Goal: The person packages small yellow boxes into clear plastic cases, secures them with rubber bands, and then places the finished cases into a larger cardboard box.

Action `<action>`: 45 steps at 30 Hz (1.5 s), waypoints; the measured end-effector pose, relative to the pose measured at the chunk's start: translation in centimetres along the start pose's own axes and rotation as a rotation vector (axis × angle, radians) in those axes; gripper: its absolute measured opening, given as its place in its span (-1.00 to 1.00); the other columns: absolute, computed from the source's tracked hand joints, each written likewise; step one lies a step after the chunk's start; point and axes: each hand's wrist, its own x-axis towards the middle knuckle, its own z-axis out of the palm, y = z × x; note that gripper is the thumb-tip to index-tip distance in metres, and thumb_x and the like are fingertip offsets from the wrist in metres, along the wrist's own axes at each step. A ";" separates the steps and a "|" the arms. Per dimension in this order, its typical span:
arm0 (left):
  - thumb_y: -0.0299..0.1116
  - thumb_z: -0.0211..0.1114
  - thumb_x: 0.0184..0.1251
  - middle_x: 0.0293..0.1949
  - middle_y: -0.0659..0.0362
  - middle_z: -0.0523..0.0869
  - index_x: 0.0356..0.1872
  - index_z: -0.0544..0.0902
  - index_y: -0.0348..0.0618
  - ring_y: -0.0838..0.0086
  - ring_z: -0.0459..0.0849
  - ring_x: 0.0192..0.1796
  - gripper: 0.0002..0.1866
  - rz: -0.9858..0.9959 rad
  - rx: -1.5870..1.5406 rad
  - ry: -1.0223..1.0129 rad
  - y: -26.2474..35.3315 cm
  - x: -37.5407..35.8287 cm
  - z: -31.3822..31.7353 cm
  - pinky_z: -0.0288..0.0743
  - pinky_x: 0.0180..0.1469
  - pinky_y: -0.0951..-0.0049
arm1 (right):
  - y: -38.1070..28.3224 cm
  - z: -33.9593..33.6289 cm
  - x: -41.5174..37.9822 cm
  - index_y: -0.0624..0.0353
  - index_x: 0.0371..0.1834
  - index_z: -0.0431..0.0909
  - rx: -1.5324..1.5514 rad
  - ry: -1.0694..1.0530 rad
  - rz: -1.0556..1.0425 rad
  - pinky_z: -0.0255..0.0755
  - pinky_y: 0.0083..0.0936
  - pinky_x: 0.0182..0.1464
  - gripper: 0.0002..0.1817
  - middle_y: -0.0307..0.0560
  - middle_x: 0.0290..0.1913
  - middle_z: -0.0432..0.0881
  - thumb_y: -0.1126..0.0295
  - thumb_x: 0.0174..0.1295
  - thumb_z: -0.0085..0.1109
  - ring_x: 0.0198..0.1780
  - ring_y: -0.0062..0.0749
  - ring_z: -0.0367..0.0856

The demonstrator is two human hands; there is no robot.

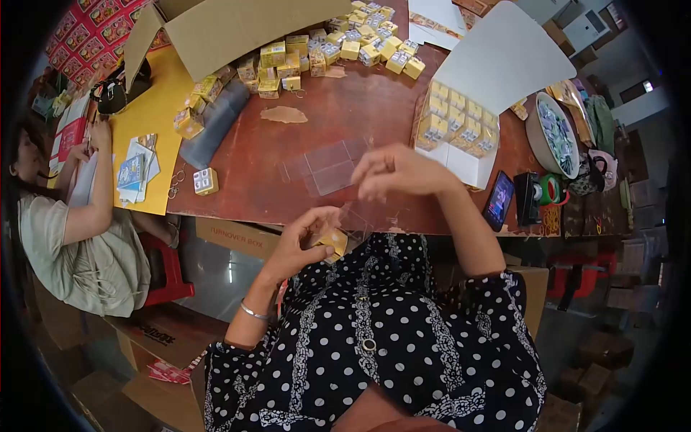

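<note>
My left hand (299, 248) is closed around a small yellow box (334, 243) near the table's front edge, with the thumb across its face. A folded piece of clear plastic (355, 220) sticks up beside the box. My right hand (399, 171) hovers over the table, fingers loosely curved and apart, with nothing visible in them. Just left of its fingertips, flat clear plastic pieces (330, 169) lie on the wood. Farther left stands a single yellow-and-white box (206, 181) with metal key rings (176, 180) beside it.
Many yellow boxes (369, 36) are heaped at the back, beside an open carton (237, 32). On the right, a white display box (471, 169) holds rows of them. A phone (499, 200), tape roll (553, 189) and basin (554, 137) stand beyond. Another person (79, 216) sits at left.
</note>
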 end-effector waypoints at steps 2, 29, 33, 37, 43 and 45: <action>-0.48 0.47 0.19 0.13 0.23 0.62 0.36 0.44 -0.17 0.51 0.58 0.21 -0.33 0.015 -0.032 0.007 -0.2 0.2 -0.3 0.44 0.29 0.44 | 0.2 -5.4 4.3 0.24 -0.09 0.67 -0.039 0.347 -0.200 0.59 -0.56 -0.20 -0.75 -0.16 -0.31 0.78 0.26 0.37 0.30 -0.29 -0.57 0.72; -0.32 0.55 0.03 0.47 -0.21 0.32 0.32 0.44 -0.14 -0.16 0.36 0.49 -0.25 0.233 -0.746 -0.021 2.9 1.9 0.8 0.42 0.42 -0.15 | -3.4 -1.0 -0.3 0.26 0.29 0.37 -0.168 0.450 -0.475 0.67 -0.44 0.11 -0.40 -0.01 0.25 0.51 0.84 0.14 0.09 0.09 -0.37 0.71; -0.32 0.55 0.02 0.51 -0.19 0.26 0.39 0.42 -0.09 -0.18 0.27 0.54 -0.18 0.254 -0.828 -0.070 4.1 1.6 2.6 0.41 0.42 -0.23 | -2.8 3.6 -3.5 0.22 0.21 0.47 0.156 0.381 -0.541 0.60 -0.62 0.05 -0.52 -0.07 0.11 0.62 0.71 0.22 0.29 0.05 -0.55 0.66; -0.31 0.55 0.01 0.52 -0.14 0.26 0.38 0.41 -0.09 -0.19 0.26 0.54 -0.18 0.239 -0.779 -0.111 3.6 1.2 3.3 0.39 0.43 -0.24 | -0.6 4.3 -5.3 0.23 0.18 0.49 0.125 0.350 -0.539 0.58 -0.66 0.00 -0.62 -0.06 0.13 0.61 0.57 0.32 0.32 0.01 -0.57 0.67; -0.33 0.53 0.03 0.50 -0.15 0.30 0.35 0.41 -0.09 -0.16 0.31 0.52 -0.22 0.189 -0.711 -0.121 3.7 0.5 3.6 0.38 0.46 -0.15 | -2.1 5.6 -7.0 0.25 0.14 0.50 -0.132 0.502 -0.463 0.52 -0.54 0.17 -0.65 -0.11 0.10 0.62 0.48 0.31 0.32 0.11 -0.51 0.62; -0.36 0.49 0.07 0.46 -0.17 0.37 0.34 0.40 -0.12 -0.11 0.38 0.48 -0.26 0.172 -0.651 -0.154 3.6 0.3 3.4 0.40 0.47 -0.03 | -2.1 4.7 -7.4 0.25 0.14 0.53 -0.126 0.378 -0.368 0.49 -0.58 0.13 -0.66 -0.18 0.00 0.66 0.41 0.34 0.28 0.04 -0.57 0.61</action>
